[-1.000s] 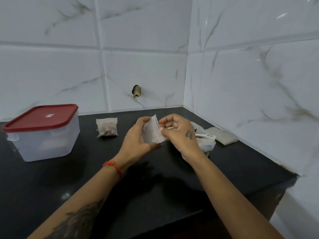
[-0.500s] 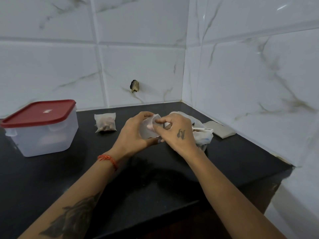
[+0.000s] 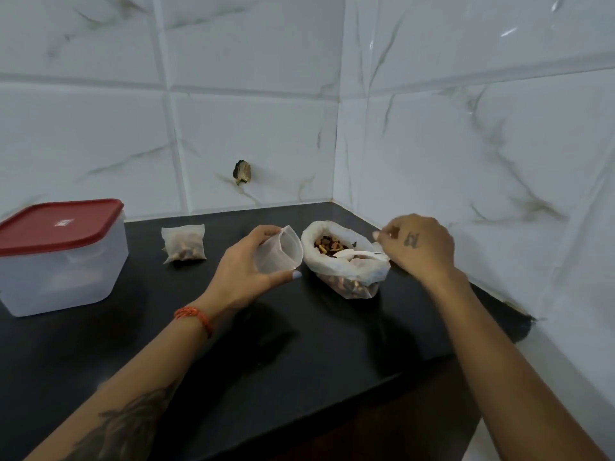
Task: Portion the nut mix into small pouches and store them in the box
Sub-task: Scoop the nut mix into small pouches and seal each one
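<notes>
- Head view showed us both of our hands over the dark counter (image 3: pixel 299 354) in a corner of white marbled tile.
- Our left hand (image 3: pixel 246 271) held a small empty pouch (image 3: pixel 286 251), fingers curled round its back and the thumb under its lower edge, so that its mouth stood open and faced toward our right hand.
- Just to the right of that pouch, between our two hands, lay the large open bag (image 3: pixel 346 264) of nut mix (image 3: pixel 329 246), its rim rolled back; pouch and bag looked close to touching.
- A white spoon (image 3: pixel 352 254) lay in the bag's mouth, its bowl on the nuts and its handle running toward our right hand.
- Our right hand (image 3: pixel 419 247) was beside the bag at the handle end, fingers curled with fingertip and thumb drawn together; we could not tell whether they actually pinched the handle.
- Left of our left hand, farther back on the counter, a filled pouch (image 3: pixel 183 242) sat with nuts showing through it.
- Well to the left of that stood the clear box (image 3: pixel 60 274), its red lid (image 3: pixel 56 224) on.
- We wore an orange thread band (image 3: pixel 196 316) on our left wrist.
</notes>
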Action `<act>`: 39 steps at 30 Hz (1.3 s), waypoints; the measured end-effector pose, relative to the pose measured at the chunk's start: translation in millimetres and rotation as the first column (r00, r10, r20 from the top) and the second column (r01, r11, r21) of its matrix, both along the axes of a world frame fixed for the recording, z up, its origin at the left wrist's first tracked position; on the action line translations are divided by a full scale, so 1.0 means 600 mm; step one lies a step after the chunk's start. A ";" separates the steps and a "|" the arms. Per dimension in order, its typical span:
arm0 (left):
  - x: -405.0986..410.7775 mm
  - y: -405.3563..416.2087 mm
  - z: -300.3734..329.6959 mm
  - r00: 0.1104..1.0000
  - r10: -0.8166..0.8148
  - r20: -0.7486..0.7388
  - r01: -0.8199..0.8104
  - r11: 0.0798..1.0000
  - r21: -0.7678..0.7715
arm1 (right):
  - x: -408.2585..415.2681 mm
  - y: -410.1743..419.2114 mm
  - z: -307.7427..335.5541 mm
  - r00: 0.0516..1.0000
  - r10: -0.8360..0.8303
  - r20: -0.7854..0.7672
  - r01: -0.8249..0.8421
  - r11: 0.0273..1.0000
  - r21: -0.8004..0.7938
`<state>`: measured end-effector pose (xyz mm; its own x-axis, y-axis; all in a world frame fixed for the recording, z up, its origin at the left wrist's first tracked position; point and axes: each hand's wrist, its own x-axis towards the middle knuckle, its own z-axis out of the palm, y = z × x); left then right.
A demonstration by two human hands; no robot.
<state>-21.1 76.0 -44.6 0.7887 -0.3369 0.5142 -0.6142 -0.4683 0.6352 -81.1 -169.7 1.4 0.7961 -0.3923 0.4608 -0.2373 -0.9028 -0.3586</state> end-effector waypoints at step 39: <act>0.050 -0.099 -0.016 0.953 0.019 -0.303 -0.051 0.994 -0.099 | 0.109 -0.023 0.003 0.897 0.421 -0.133 -0.405 0.904 0.135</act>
<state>9.0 16.7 -54.4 0.9225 -0.2636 0.2821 -0.3715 -0.4070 0.8345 -15.7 -183.7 3.2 0.9545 -0.0504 0.2938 0.0892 -0.8922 -0.4428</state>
